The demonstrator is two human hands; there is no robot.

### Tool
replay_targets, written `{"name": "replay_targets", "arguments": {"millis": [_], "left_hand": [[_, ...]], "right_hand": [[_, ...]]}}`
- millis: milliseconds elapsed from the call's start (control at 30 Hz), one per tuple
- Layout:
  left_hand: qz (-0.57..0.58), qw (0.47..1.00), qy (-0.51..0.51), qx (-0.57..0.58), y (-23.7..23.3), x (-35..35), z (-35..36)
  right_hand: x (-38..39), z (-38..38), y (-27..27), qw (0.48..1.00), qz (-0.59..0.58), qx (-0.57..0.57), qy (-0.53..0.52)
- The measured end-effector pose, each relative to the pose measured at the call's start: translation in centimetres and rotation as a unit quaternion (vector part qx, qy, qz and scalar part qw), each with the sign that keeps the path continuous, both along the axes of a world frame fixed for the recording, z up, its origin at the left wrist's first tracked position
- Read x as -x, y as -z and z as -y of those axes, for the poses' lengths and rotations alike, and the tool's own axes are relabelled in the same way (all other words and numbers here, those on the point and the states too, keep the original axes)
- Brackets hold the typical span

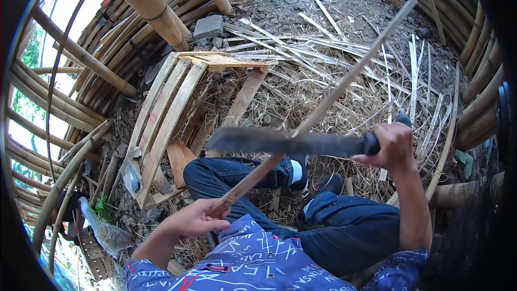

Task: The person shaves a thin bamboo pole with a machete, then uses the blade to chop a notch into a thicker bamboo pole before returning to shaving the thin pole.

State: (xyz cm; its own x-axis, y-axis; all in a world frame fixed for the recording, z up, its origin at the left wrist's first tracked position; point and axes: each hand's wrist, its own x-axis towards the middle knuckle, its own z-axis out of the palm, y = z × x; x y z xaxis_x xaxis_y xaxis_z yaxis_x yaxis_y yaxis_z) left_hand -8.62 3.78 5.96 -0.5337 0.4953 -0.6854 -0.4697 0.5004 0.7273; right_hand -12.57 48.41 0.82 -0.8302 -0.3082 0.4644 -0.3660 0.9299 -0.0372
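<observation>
A: Entry opened at the left. What was noted beside the left-hand fingers?

B: A slatted wooden frame (161, 113) was logged up and to the left of them, lying among bamboo poles (81, 56). The left hand (196, 220) was recorded low, just above a patterned shirt (253, 258). Its fingers were closed around the near end of a bamboo strip (344, 78).

A: How was the strip's axis recorded?

B: From the left fingers it was seen to run up and away to the right on a steep diagonal. Its far tip ended well beyond both hands, above split strips (301, 48) scattered over the ground.

A: What was entered between the hands?

B: A long knife (280, 141) was held roughly level, with its blade pointed leftward from the right-hand fingers. The strip was crossed by the blade about midway between the two sets of fingers, above and to the right of the left ones. The blade was blurred, so contact at the crossing could not be confirmed. Jeans-clad legs (231, 175) were noted below the blade.

A: And the right hand?

B: The right hand (394, 148) was recorded higher than the left, with its fingers clamped on the dark handle (371, 143). The strip passed up and to the left of those fingers, apart from them. More curved poles (484, 75) were logged at the far right.
</observation>
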Motion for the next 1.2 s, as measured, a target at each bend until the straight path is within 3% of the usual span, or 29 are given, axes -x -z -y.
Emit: {"name": "replay_targets", "arguments": {"millis": [33, 100, 200, 300, 367, 467, 633, 800, 900, 933, 967, 1100, 1200], "left_hand": [[0.002, 1.0, 0.001, 0.003, 0.3, -0.2, 1.2], [0.024, 0.996, -0.05, 0.064, 1.3, -0.5, 4.2], [0.001, 0.99, -0.126, 0.061, 1.7, -0.9, 4.5], [-0.001, 0.978, -0.206, 0.046, 3.2, -0.3, 3.8], [0.054, 0.963, -0.254, -0.069, 4.0, 0.8, 3.5], [0.067, 0.958, -0.252, -0.115, 4.8, 1.7, 2.1], [0.108, 0.949, -0.22, -0.2, 5.8, 1.8, -1.8], [0.104, 0.963, -0.17, -0.182, 5.7, 1.9, -5.9], [0.049, 0.984, -0.11, -0.129, 5.8, 1.8, -8.8], [-0.033, 0.989, -0.09, -0.115, 6.1, 1.5, -9.8], [-0.112, 0.986, -0.07, -0.101, 6.3, 1.2, -10.4], [-0.103, 0.989, -0.058, -0.084, 5.6, 1.2, -10.9], [-0.114, 0.988, -0.067, -0.084, 5.5, 0.7, -9.6]], "right_hand": [[0.1, -0.9, 0.5, 0.999, 0.031, 0.018, 0.026], [0.0, -3.2, 0.2, 0.972, 0.087, 0.064, 0.207], [-0.8, -6.3, -0.7, 0.94, 0.075, 0.08, 0.324], [-1.9, -7.2, 1.3, 0.94, 0.088, 0.11, 0.312], [-2.0, -5.1, 0.2, 0.936, 0.118, 0.124, 0.308], [-2.3, -2.6, -0.9, 0.967, 0.07, 0.046, 0.242], [-2.2, 2.0, -3.0, 0.975, 0.105, 0.081, 0.18], [-1.8, 5.2, -2.6, 0.978, 0.137, 0.146, 0.05], [-1.9, 7.4, -2.6, 0.974, 0.179, 0.139, -0.015], [-1.9, 8.1, -2.8, 0.977, 0.163, 0.133, -0.025], [-1.8, 8.5, -2.7, 0.977, 0.166, 0.131, -0.021], [-1.4, 8.1, -2.0, 0.978, 0.194, 0.082, 0.011], [-0.8, 6.3, -1.2, 0.987, 0.121, 0.102, 0.029]]}}
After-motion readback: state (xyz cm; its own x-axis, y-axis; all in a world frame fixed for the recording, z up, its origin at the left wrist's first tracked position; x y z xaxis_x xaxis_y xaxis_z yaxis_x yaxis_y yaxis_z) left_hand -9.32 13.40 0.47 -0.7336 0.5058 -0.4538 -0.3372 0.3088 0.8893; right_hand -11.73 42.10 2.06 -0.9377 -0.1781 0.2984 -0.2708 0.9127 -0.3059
